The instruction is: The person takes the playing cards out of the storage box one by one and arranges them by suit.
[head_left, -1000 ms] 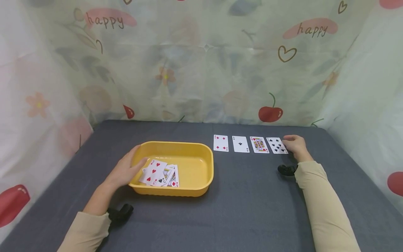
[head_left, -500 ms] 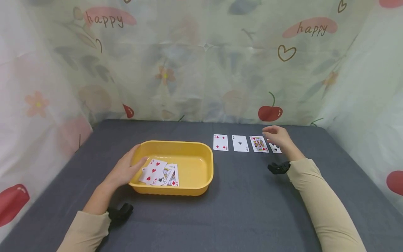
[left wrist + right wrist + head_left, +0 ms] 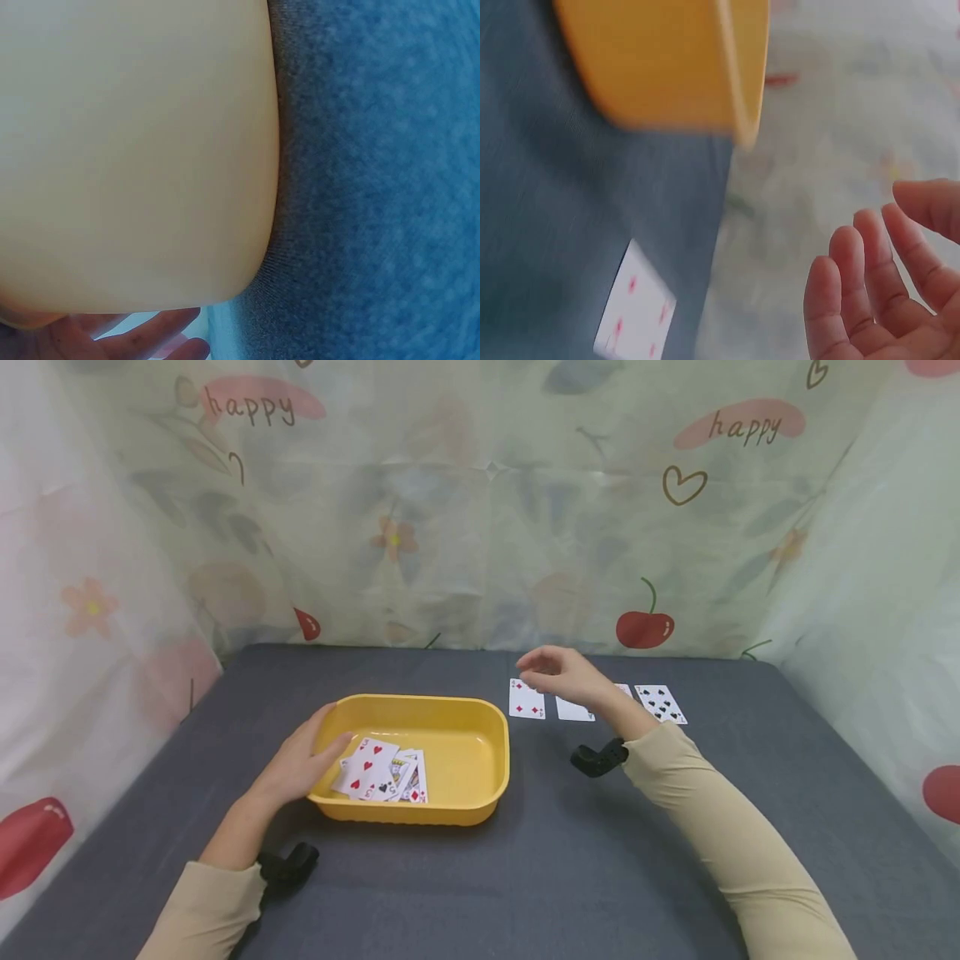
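Observation:
My left hand (image 3: 300, 762) grips the left end of a yellow plastic tray (image 3: 457, 815), thumb over the rim and fingers outside the wall. In the left wrist view, the tray's wall (image 3: 142, 157) hides part of that hand. Several playing cards (image 3: 367, 768) lie overlapped inside the tray, a three of hearts on top. Nothing is in my right hand (image 3: 566, 675), raised above a row of face-up cards. Its fingers are loosely bent in the right wrist view. Beneath it lie a four of diamonds (image 3: 527, 703) and a partly covered card (image 3: 576, 712); a spades card (image 3: 661, 704) ends the row.
A dark grey cloth covers the table (image 3: 450, 893). Behind it and at both sides hangs a printed curtain (image 3: 487, 552). A black wrist camera (image 3: 600, 758) sits under the right wrist, another camera (image 3: 288, 867) by the left.
My right hand has moved left from the spades card at the row's right end, across the cards, to above the four of diamonds. The left hand and tray stay put.

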`<state>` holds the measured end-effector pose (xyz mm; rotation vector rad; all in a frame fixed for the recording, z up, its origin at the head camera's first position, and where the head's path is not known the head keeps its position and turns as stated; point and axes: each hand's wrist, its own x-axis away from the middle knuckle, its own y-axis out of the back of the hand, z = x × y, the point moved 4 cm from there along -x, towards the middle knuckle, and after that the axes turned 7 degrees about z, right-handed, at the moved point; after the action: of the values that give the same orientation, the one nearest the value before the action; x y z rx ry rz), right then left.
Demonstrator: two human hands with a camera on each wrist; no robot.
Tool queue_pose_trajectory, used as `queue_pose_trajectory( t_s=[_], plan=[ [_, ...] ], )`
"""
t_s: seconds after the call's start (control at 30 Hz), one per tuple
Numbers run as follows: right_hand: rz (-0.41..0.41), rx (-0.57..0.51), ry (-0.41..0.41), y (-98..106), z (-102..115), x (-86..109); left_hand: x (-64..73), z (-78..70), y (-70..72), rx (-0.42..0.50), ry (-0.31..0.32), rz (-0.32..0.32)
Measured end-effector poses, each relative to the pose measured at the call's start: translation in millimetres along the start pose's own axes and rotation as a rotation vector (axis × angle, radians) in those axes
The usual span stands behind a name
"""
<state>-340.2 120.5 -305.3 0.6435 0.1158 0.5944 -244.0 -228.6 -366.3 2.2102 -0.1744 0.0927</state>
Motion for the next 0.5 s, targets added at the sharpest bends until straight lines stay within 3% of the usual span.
queue_pose_trajectory(
  t_s=[0.27,0.5],
  plan=[
    [0.153,0.029,0.086,-45,49,-24.9,-0.4,0.0,-0.3,0.008,0.006,0.004],
    [0.245,0.049,0.152,-79,72,-48.9,0.0,-0.2,0.1,0.010,0.003,0.005]
  ],
)
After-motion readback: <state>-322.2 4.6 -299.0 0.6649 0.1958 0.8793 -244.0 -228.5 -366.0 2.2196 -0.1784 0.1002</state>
